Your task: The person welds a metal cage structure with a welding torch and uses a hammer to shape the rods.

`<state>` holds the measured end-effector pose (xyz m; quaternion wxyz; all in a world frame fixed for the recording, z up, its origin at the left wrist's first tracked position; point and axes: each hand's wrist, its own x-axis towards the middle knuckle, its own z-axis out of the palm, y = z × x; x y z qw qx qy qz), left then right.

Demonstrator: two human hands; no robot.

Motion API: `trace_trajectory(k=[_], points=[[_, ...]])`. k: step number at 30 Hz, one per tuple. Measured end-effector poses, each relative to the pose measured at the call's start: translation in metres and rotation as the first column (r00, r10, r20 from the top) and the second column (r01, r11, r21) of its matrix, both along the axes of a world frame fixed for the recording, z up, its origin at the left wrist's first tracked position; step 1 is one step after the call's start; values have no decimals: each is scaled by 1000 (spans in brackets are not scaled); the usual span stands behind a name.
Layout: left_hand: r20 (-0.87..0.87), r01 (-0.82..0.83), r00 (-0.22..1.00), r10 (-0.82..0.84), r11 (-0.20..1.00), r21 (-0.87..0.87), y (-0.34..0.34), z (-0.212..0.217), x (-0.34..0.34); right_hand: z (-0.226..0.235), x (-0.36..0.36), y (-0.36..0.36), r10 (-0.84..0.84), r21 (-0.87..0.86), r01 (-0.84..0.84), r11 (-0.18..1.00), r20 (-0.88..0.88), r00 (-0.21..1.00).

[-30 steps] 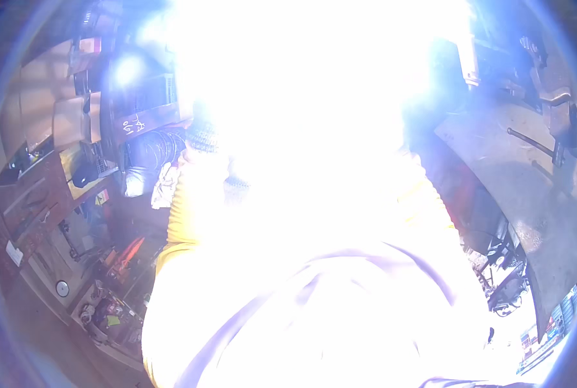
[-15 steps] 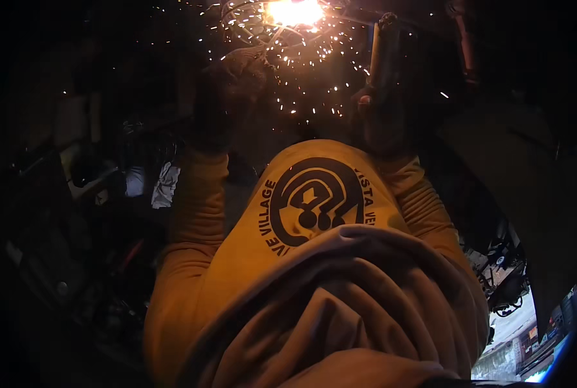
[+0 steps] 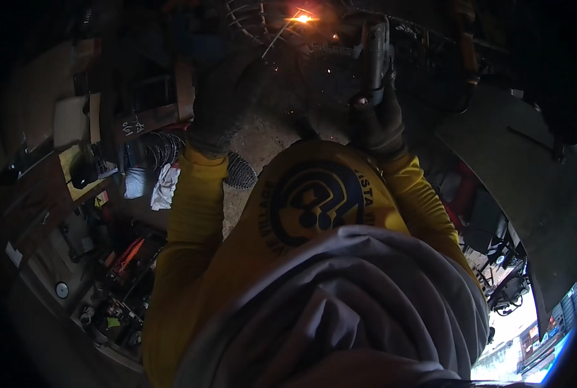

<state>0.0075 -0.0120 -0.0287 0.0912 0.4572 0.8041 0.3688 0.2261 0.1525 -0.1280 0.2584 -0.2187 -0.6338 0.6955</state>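
Observation:
My left hand [image 3: 227, 97], in a dark glove, is in deep shadow at the upper left. A thin metal rod [image 3: 275, 40] runs from its fingers up to a small orange glowing spot [image 3: 303, 18]. Beside that glow is a curved metal wire frame [image 3: 246, 18], cut off by the upper edge. My right hand [image 3: 380, 119], also gloved, is wrapped round a thick grey cylindrical tool [image 3: 375, 61] that points upward. How the tool's far end relates to the glow is too dark to tell.
Coils of wire [image 3: 164, 150] and white cloths [image 3: 165, 186] lie to the left, near a wooden bench [image 3: 149, 123]. A wire mesh piece [image 3: 241, 171] is by my left forearm. A large dark sheet [image 3: 515, 181] stands at the right, and an orange bar [image 3: 468, 55] hangs at the upper right.
The bright white glare and shower of sparks have dwindled to a small orange glow with a few sparks. Surroundings show more clearly. Both hands stay in nearly the same places.

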Motion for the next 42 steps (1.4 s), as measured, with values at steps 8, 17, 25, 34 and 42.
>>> trace_trajectory(k=[8, 17, 25, 34, 42], points=[[34, -9, 999, 9, 1000, -11, 1, -2, 0, -6, 1, 0, 32, -23, -30, 999, 87, 996], [-298, 39, 954, -39, 999, -6, -22, -47, -25, -30, 4, -6, 5, -33, -9, 999, -100, 995], [187, -92, 973, 137, 968, -232, -19, -17, -4, -14, 6, 5, -17, 390, -20, 921, 91, 996], [-438, 87, 894, -93, 996, -34, -27, -47, -21, -43, 20, 24, 146, 315, -91, 945, -156, 977], [-430, 102, 897, -99, 995, -17, -17, -34, -21, -11, 10, -4, 5, 54, -9, 998, 64, 998]])
